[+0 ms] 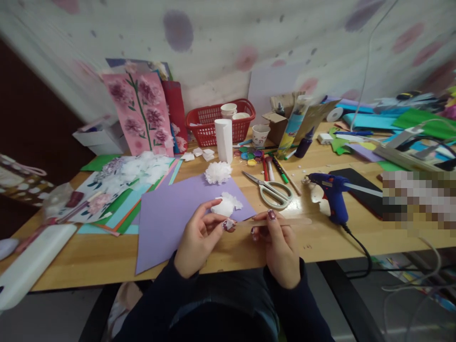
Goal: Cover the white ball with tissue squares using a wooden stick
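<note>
Over the table's front edge, my left hand [203,235] pinches a small white paper piece [229,223] between thumb and fingers. My right hand [280,242] is closed on a pale flat craft stick [297,222], whose left end points to that piece. Just beyond my left fingers is a loose white paper bunch [226,205] above the purple sheet [160,228]; whether it touches my hand I cannot tell. A fuller ruffled white paper flower [217,172] lies at the sheet's far edge. Scissors [274,192] with pale handles rest beyond my right hand.
A blue glue gun [333,192] lies to the right, its cord dropping over the edge. Behind stand a white paper roll [223,140], a red basket [201,126] and a paper cup [261,135]. Flower pictures and coloured sheets [121,209] lie left; a power strip [409,152] is far right.
</note>
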`<state>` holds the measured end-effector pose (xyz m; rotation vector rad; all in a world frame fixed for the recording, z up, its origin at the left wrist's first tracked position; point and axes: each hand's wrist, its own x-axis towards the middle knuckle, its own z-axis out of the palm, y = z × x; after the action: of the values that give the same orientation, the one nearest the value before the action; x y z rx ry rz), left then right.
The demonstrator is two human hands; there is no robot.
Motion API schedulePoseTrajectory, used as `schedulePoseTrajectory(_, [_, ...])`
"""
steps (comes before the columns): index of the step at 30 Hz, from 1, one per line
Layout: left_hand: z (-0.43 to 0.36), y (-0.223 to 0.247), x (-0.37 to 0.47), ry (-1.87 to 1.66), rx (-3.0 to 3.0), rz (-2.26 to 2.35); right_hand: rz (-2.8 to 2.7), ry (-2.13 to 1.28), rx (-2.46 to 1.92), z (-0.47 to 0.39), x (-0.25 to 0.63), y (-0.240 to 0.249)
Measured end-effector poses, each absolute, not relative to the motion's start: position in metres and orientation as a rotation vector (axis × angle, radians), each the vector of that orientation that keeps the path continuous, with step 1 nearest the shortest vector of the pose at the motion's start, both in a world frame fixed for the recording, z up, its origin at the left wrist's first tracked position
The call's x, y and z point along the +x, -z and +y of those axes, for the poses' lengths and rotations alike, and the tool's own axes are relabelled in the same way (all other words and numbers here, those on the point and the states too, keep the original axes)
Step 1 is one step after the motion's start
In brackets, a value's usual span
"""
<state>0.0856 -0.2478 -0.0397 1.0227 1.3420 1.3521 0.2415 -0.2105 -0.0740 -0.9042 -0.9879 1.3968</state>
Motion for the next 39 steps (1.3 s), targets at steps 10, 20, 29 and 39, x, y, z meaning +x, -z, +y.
schedulePoseTrajectory(10, [-0.24, 0.026, 0.075, -1.228, 1.16, 1.444, -1.0, -1.358, -0.872, -0.209, 0.243, 0.067])
schedulePoseTrajectory(20, [-0.165, -0.029, 0.056, -0.504, 2.181, 1.421, -1.133, -1.099, -1.069, -0.188, 0.257, 0.069])
schedulePoseTrajectory(29, [-0.114, -0.019, 0.076, 0.185, 2.471, 1.027, -1.139, -1.096, -1.116, -0.188, 0.258, 0.071])
schedulePoseTrajectory(39, [-0.107, -0.017, 0.093, 0.512, 2.637, 1.02, -1.305, -1.051, -1.022, -0.192, 0.257, 0.073])
